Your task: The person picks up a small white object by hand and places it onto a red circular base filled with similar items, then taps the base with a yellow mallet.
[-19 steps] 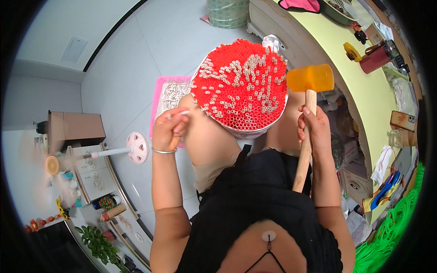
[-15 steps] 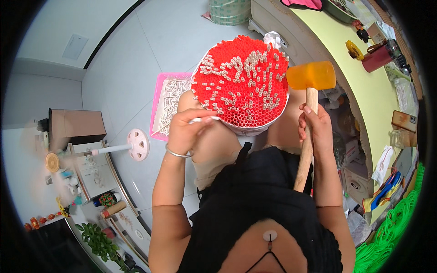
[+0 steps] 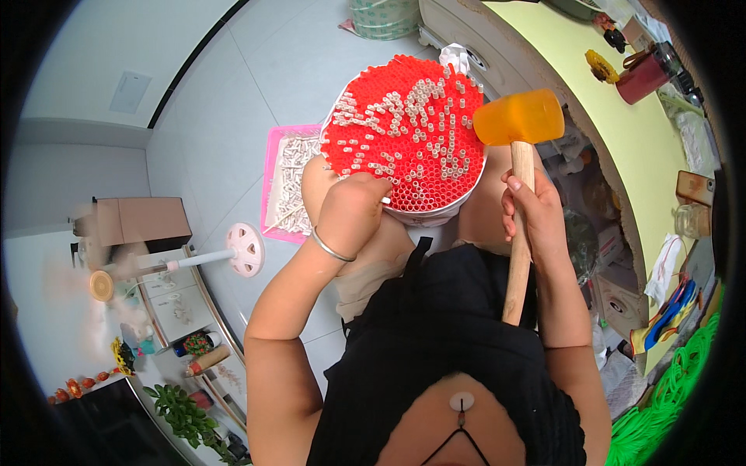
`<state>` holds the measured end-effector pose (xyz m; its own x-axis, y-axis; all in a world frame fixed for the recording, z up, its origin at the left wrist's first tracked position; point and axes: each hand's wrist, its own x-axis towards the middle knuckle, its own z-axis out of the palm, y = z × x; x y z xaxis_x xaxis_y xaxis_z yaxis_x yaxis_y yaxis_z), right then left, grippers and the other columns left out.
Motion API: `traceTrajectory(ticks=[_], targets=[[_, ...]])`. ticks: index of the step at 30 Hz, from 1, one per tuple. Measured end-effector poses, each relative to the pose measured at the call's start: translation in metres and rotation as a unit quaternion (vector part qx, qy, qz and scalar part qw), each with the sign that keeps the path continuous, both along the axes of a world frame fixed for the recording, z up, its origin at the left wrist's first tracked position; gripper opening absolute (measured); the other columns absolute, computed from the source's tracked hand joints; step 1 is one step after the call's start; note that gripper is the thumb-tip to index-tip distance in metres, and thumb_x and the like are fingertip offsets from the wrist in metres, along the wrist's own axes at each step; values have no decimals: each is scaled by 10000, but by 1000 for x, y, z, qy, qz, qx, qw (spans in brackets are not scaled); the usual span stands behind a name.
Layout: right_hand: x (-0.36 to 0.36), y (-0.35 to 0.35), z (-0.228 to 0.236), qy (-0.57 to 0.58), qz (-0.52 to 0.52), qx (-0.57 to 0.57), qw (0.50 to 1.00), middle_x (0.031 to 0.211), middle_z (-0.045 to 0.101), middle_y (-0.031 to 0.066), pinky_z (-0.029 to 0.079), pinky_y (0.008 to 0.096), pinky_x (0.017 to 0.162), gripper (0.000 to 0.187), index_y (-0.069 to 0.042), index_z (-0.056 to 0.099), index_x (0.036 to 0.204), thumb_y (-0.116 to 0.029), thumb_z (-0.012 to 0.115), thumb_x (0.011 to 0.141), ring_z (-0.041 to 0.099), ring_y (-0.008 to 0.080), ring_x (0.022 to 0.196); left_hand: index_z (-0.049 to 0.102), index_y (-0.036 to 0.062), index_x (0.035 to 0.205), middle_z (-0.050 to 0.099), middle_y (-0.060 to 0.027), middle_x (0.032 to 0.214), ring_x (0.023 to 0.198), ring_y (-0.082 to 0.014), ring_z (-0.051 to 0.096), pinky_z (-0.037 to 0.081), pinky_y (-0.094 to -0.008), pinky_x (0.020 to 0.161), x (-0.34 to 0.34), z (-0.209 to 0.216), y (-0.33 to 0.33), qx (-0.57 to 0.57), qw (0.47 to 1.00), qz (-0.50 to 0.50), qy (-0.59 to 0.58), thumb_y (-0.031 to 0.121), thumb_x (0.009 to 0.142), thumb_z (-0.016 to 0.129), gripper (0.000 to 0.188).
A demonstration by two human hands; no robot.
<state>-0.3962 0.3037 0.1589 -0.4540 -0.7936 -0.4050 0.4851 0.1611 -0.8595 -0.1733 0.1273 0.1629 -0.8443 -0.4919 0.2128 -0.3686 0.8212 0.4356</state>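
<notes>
Between my knees stands a round bundle of red tubes (image 3: 388, 78) in a white wrapping. Many short whitish plugs (image 3: 426, 93) stick up out of the tubes, mostly across the middle and right. My left hand (image 3: 353, 206) is closed at the bundle's near left edge, and a small white tube (image 3: 386, 200) shows at its fingertips. The fingers are partly hidden behind the back of the hand. My right hand (image 3: 536, 206) grips the wooden handle of a mallet (image 3: 519, 118), whose orange head is raised beside the bundle's right rim.
A pink basket (image 3: 273, 167) holding many loose white pieces sits on the floor left of my leg. To the right curves a pale yellow-green tabletop (image 3: 575, 58) with a phone, a jar and a dark red cup. A fan with a round pinkish base (image 3: 245, 250) is at the left.
My left hand has moved right, over the bundle's near edge, with the white piece. The mallet stays raised in my right hand, and the view has shifted slightly.
</notes>
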Motion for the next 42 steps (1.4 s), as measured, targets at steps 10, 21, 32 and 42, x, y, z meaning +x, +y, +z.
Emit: traceTrajectory(ticks=[10, 21, 32, 42], targets=[[4, 1, 1, 25, 35, -10, 999, 650, 508, 35, 418, 228, 390, 229, -22, 527, 1068, -224, 585, 976, 481, 99, 408, 659, 45, 723, 622, -139, 723, 698, -321, 646, 525, -420, 652, -14, 5, -2, -105, 983, -94, -120, 17, 700, 595, 72], [16, -16, 53, 149, 300, 8, 942, 726, 585, 35, 421, 220, 428, 368, 32, 510, 1191, -194, 659, 941, 514, 80, 461, 658, -28, 994, 634, -64, 765, 554, -53, 451, 335, -179, 464, 43, 1, -12, 647, 711, 180, 210, 39, 947, 600, 101], [48, -26, 32, 503, 344, 14, 792, 748, 602, 231, 489, 448, 650, 344, 30, 494, 963, -268, 662, 927, 634, 375, 718, 591, -52, 1173, 608, -81, 775, 500, -61, 386, 312, -174, 446, 78, -29, -2, 724, 611, 120, 297, 92, 993, 510, 245], [63, -14, 16, 464, 308, -42, 829, 697, 579, 208, 492, 435, 612, 355, 48, 493, 995, -268, 645, 936, 599, 362, 629, 655, -25, 1020, 640, -45, 776, 578, -41, 473, 362, -185, 510, 55, -12, -4, 455, 843, 189, 216, 30, 944, 583, 118]])
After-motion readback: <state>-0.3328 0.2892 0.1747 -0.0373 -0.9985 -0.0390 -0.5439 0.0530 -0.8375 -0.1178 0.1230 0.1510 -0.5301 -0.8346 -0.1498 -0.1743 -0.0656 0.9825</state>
